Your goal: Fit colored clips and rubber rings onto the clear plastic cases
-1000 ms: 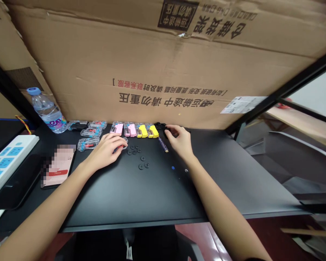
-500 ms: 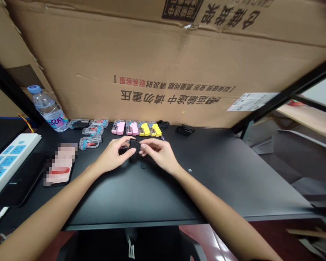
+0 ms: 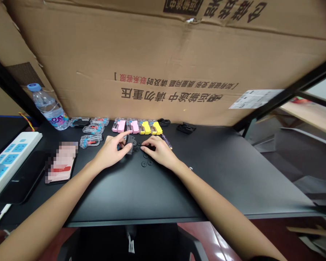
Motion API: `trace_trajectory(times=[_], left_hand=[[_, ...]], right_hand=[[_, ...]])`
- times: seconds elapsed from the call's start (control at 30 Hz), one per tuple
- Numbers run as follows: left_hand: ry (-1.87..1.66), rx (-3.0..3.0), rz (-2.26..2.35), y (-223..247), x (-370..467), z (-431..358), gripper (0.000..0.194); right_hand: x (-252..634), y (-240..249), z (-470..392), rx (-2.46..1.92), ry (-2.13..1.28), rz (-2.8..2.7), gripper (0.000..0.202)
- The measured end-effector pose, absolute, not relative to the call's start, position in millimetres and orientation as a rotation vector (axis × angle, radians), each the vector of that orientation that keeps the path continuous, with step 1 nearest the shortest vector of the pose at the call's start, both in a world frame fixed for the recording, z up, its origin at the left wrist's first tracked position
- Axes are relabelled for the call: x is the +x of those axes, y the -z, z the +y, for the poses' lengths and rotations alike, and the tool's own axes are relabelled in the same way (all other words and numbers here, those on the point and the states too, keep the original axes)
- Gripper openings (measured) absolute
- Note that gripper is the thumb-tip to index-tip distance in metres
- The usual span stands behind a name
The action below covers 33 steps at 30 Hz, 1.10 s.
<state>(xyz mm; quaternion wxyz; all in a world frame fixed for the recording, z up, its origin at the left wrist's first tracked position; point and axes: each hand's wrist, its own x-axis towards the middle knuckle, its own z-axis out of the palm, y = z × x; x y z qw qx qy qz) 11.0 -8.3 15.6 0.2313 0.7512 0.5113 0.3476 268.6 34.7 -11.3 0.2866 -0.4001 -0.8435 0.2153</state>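
Note:
My left hand (image 3: 111, 149) grips a small black plastic part (image 3: 130, 144) between thumb and fingers, held tilted just above the table. My right hand (image 3: 160, 150) is beside it, low over the table, with thumb and index fingertips drawn together; whether a small piece is between them I cannot make out. Several small black rings lie around the fingertips, among them one black ring (image 3: 143, 164) in front of my right hand. A dark slim object (image 3: 167, 141) lies behind my right hand, partly hidden.
Along the cardboard (image 3: 152, 54) stand pink pieces (image 3: 120, 126), yellow pieces (image 3: 145, 127) and black parts (image 3: 186, 128). Clear-cased assemblies (image 3: 91, 140) lie at left, near a water bottle (image 3: 50, 108), a phone (image 3: 61, 163) and a power strip (image 3: 13, 152). A white bit (image 3: 191, 168) lies right.
My right hand has come away from the black part and moved down to the table. More black rings now show on the tabletop. My left hand still holds the part, turned slightly.

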Motion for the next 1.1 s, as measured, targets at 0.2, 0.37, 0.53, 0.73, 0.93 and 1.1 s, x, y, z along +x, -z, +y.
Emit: trace_trajectory(times=[0.2, 0.37, 0.53, 0.73, 0.93, 1.1], left_hand=[[-0.904, 2.138, 1.49, -12.3, 10.9, -8.1, 0.047], [-0.888, 2.14, 1.464, -12.9, 10.8, -10.2, 0.042], [-0.882, 2.13, 1.408, -14.5, 13.5, -12.8, 0.034], [-0.828, 2.134, 1.337, -15.8, 16.5, -14.7, 0.031], [-0.818, 2.179, 1.35, -15.6, 15.6, -14.7, 0.032], [-0.78, 2.212, 1.359, -12.6, 14.0, -13.3, 0.039]], right_hand=[[268.5, 13.9, 38.0, -1.084, -0.685, -2.214, 0.009], [265.4, 7.1, 34.1, -1.041, -0.968, -2.041, 0.024], [253.7, -3.0, 19.3, -0.936, -1.215, -1.821, 0.04], [247.6, 1.6, 14.3, -0.911, -1.294, -1.758, 0.039], [247.6, 3.2, 13.5, -0.944, -1.268, -1.753, 0.039], [247.5, 4.7, 13.8, -0.942, -1.23, -1.746, 0.04]])
